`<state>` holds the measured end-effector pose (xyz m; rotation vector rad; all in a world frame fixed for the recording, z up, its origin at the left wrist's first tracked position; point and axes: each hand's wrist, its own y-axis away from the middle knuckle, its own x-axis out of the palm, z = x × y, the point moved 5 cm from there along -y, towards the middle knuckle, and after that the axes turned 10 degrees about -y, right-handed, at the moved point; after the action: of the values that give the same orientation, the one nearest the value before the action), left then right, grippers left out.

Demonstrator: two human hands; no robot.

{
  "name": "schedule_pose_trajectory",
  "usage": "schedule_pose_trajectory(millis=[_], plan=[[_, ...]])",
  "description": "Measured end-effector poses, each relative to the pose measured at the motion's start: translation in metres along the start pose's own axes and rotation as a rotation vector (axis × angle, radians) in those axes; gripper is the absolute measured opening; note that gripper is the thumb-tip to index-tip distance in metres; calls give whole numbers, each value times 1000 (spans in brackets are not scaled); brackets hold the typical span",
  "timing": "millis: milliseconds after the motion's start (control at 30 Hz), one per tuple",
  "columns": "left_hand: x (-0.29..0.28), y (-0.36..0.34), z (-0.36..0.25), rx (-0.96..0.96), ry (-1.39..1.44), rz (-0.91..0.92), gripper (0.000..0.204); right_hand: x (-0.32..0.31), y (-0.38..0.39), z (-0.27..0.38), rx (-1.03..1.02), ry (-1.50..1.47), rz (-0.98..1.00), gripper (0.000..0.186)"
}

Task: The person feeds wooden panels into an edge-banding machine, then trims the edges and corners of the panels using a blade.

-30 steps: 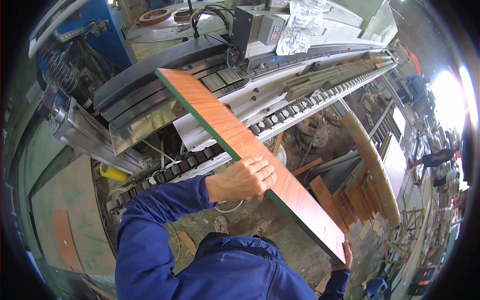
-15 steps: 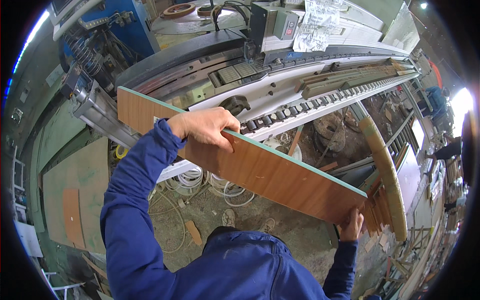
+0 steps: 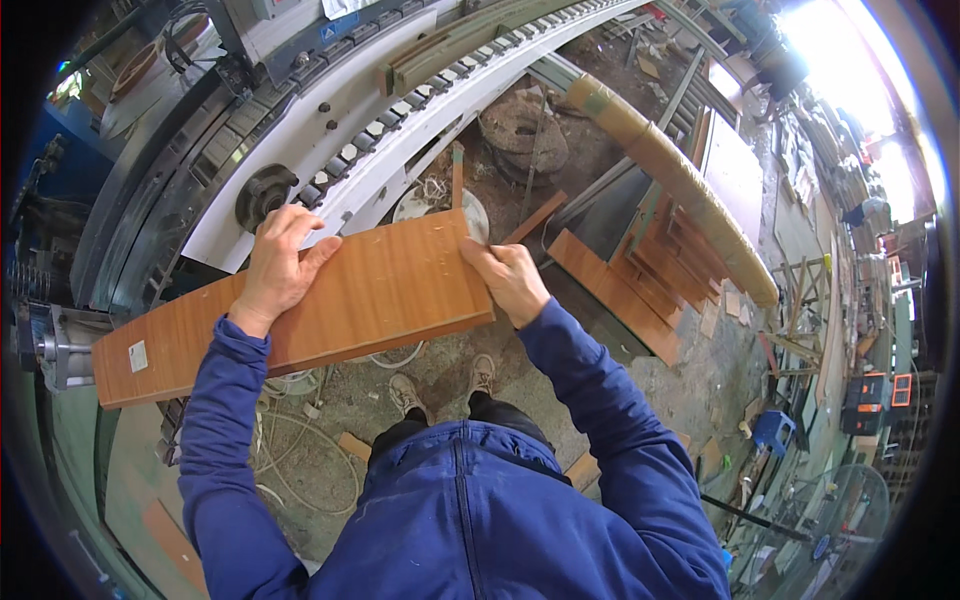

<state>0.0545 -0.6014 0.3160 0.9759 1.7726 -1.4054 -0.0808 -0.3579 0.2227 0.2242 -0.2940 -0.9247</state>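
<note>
A long wood-grain panel (image 3: 385, 285) with a small white label near its left end lies across both my hands, its broad brown face turned up. My left hand (image 3: 280, 268) is closed over its far edge, thumb on the face and fingers reaching over the edge. At the right end, my right hand (image 3: 510, 280) grips the panel with the thumb on top; its other fingers are mostly hidden. Just beyond my left hand sits a black knob (image 3: 266, 194) on the white machine side. The panel's left end overlaps a metal cylinder (image 3: 75, 345).
A roller rail (image 3: 375, 130) runs along the machine, with strips lying behind it. To the right stand a wrapped padded bar (image 3: 680, 180) and several brown boards (image 3: 610, 290). Pale hoses (image 3: 310, 450) lie on the floor by my shoes. A fan (image 3: 835, 525) stands at lower right.
The panel has swung round: its right end came left and closer to me, and its broad face now shows upward. My hands are nearer each other. The view has turned right.
</note>
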Motion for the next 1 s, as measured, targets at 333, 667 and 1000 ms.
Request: schedule_pose_trajectory(millis=[333,667,1000], plan=[[29,3,-8,-33,-120,338,46,-24,-4,46,-192,273,282,54],[7,-5,17,45,-70,252,41,19,-13,59,-313,660,313,52],[12,-9,82,-244,-53,151,43,85,-53,27,-200,365,198,53]])
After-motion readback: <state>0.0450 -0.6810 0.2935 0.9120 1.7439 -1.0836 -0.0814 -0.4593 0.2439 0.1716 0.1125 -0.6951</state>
